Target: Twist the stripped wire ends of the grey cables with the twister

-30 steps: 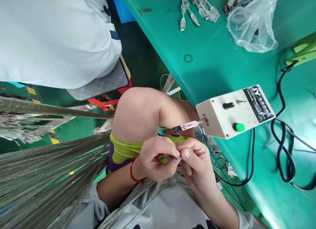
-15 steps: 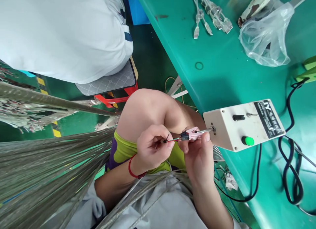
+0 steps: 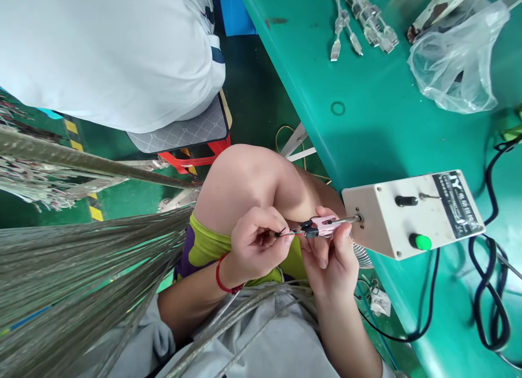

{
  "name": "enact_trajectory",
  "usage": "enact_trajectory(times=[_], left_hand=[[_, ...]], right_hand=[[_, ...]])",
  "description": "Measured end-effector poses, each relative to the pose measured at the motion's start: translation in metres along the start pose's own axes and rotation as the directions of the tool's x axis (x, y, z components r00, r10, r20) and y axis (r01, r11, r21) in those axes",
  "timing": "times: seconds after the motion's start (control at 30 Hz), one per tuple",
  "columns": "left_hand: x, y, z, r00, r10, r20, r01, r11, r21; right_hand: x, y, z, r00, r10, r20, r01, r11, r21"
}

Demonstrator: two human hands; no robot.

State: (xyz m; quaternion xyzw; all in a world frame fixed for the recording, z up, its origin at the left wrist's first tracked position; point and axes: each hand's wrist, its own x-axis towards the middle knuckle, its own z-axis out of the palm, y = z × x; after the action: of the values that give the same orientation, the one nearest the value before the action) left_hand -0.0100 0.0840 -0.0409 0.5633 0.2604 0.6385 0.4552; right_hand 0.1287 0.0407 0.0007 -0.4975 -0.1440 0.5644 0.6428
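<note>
My left hand, with a red cord at the wrist, pinches thin dark and coloured wires between thumb and fingertips. The wires run right into the black jaw end of a small pink clip. My right hand grips the clip's pink handles from both sides, thumb nearer me. A metal shaft joins the clip to the front of a white wire-twisting machine with a green button and a black switch. Whether the clip's jaws are closed on the wires is too small to tell.
On the green table lie clear USB cables, a plastic bag and a black cord. Many long grey cables hang at the left. A person in white sits close on a stool.
The view has shifted slightly, so the table and machine sit further right. Both hands stay at the clip and wires; the right fingers have shifted a little around the clip.
</note>
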Motion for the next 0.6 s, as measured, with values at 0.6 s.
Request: enact_trajectory(times=[0.6], left_hand=[[-0.003, -0.009, 0.005, 1.000, 0.005, -0.006, -0.005, 0.999, -0.049]], right_hand=[[0.001, -0.002, -0.009, 0.982, -0.069, 0.177, 0.107, 0.971, -0.214]])
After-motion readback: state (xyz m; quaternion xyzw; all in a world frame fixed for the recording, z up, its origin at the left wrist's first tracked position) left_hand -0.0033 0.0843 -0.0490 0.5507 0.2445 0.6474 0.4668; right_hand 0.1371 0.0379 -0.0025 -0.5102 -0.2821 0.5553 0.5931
